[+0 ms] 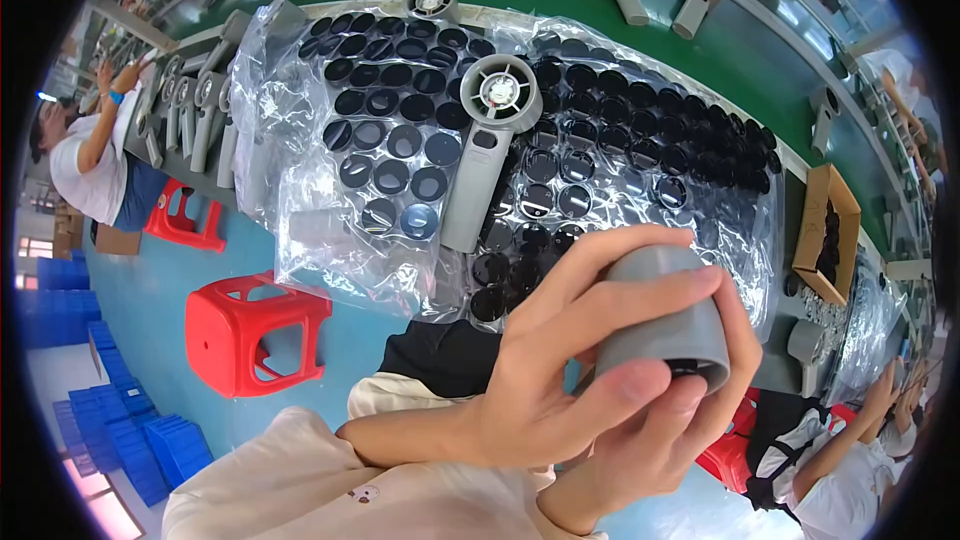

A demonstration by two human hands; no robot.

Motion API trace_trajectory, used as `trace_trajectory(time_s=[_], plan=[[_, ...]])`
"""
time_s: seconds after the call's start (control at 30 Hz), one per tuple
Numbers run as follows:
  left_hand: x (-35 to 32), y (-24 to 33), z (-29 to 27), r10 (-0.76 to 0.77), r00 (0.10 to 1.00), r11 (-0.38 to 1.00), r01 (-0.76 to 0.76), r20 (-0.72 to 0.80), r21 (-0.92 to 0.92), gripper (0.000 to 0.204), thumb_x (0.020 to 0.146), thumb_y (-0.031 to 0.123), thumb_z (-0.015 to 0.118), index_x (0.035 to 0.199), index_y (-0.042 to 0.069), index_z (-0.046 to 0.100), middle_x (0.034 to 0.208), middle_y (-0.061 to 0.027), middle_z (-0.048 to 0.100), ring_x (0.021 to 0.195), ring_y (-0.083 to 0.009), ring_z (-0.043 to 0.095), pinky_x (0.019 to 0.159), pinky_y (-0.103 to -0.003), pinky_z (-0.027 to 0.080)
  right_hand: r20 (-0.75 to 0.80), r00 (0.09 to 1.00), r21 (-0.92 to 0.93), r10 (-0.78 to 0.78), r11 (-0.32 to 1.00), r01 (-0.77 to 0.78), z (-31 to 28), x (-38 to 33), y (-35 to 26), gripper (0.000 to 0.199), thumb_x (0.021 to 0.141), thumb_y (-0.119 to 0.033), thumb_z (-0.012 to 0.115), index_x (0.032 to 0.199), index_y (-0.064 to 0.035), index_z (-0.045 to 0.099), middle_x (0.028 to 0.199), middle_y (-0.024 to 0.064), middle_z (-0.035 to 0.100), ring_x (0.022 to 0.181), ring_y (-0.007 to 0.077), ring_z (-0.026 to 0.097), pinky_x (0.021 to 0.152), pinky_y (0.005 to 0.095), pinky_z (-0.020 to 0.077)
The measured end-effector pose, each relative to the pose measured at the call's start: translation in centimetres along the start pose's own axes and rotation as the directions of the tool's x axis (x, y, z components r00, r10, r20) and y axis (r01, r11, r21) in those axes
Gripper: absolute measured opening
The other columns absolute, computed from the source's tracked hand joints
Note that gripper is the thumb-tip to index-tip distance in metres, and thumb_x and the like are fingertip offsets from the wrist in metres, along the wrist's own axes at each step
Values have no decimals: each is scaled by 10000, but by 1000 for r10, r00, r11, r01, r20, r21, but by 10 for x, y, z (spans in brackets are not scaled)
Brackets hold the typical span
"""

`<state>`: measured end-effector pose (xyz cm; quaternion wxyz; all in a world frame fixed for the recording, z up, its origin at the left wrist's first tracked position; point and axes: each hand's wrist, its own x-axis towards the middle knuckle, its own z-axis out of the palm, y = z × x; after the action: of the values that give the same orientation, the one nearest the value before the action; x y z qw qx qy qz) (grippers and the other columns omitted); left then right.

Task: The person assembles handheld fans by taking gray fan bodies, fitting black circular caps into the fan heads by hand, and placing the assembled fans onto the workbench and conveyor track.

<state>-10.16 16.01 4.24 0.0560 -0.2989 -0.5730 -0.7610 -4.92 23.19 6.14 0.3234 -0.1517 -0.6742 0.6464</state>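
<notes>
My left hand (540, 360) and my right hand (655, 450) are both wrapped round a grey cylindrical housing (665, 325) in front of me. Fingers of the left hand lie over its top and side, with the thumb at the lower rim. The right hand supports it from below and along its right side. A dark part shows inside the open lower end; whether a handle is attached is hidden. Beyond my hands a grey handheld fan (478, 185) lies on the plastic sheeting, its round head away from me.
Rows of black round discs (610, 110) lie in clear plastic bags (340, 250) on the bench. A cardboard box (828, 230) with dark parts stands at the right. Several grey fans (190, 105) sit at the left. Red stools (235, 340) stand on the floor. Other people work on both sides.
</notes>
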Motion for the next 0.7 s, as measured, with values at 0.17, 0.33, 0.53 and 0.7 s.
trace_trajectory(time_s=[0.17, 0.33, 0.53, 0.7], plan=[[0, 8, -3, -197, 979, 979, 195, -45, -59, 464, 943, 327, 455, 1141, -83, 547, 1209, -297, 489, 1049, -295, 553, 860, -363, 464, 8, 1000, 0, -11, 1000, 11, -4, -4, 7, 722, 814, -504, 626, 1259, 43, 471, 1180, 195, 508, 984, 257, 562, 857, 370, 439], [2, 6, -6, -254, 965, 967, 256, -69, 16, 428, 945, 312, 447, 1111, -64, 567, 1184, -226, 529, 1048, -239, 537, 890, -337, 423, 143, 896, -418, -419, 795, 439, -29, 17, -7, 634, 523, -230, 844, 1117, -110, 656, 1067, 148, 537, 620, 160, 508, 531, 247, 393], [-4, 1, -10, -320, 945, 943, 324, -60, 71, 456, 936, 390, 474, 1052, -35, 593, 1117, -146, 545, 1039, -218, 522, 901, -321, 401, 614, 782, -604, -105, 575, 552, -32, 37, -45, 397, 547, -30, 789, 929, -48, 683, 938, 87, 502, 558, 141, 478, 491, 258, 386], [-5, 6, -17, -368, 929, 929, 369, -43, 25, 225, 857, 6, 529, 1064, -4, 616, 1103, -104, 519, 1054, -183, 510, 901, -290, 403, 799, 550, -348, -243, 558, 753, -32, 53, -30, 403, 604, -59, 772, 947, 0, 567, 928, 115, 526, 604, 219, 577, 488, 307, 470]])
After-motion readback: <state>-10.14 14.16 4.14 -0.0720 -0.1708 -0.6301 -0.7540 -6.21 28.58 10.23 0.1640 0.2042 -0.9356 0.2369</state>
